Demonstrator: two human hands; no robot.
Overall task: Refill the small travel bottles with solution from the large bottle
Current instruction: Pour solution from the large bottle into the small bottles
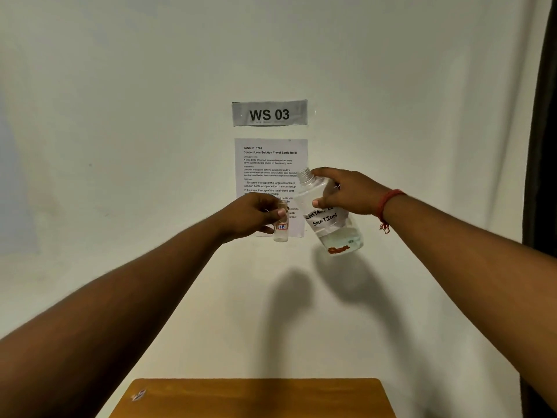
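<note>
Behind my raised hands a printed task sheet (270, 164) is fixed to the pale wall (120, 146), its lower lines covered by my knuckles and by the two bottles; above it hangs a grey sign (269, 113) reading WS 03; a dark curtain edge (541, 116) runs down the right side of the view. Below, the top of a brown wooden table (253, 398) shows at the bottom edge, with a small scrap of something pale (139, 395) near its left corner that I cannot make out; the shadows of my hands and the bottles fall on the wall above it.

My left hand (256, 214) holds the small travel bottle (281, 229) up in the air, fingers and thumb curled round its upper part, so that only the lower body with a label marked 7B shows beneath my thumb; it stands about upright; whether it is capped I cannot tell. My right hand (346, 191) grips the large bottle (328, 215) round its shoulder, thumb in front and fingers wrapped behind; its threaded neck is bare and leans up and to the left, toward the small bottle, which is just beside it; a handwritten label reads SOLUTION, and a little clear liquid sits in its base. A red thread (388, 203) is tied round my right wrist.
</note>
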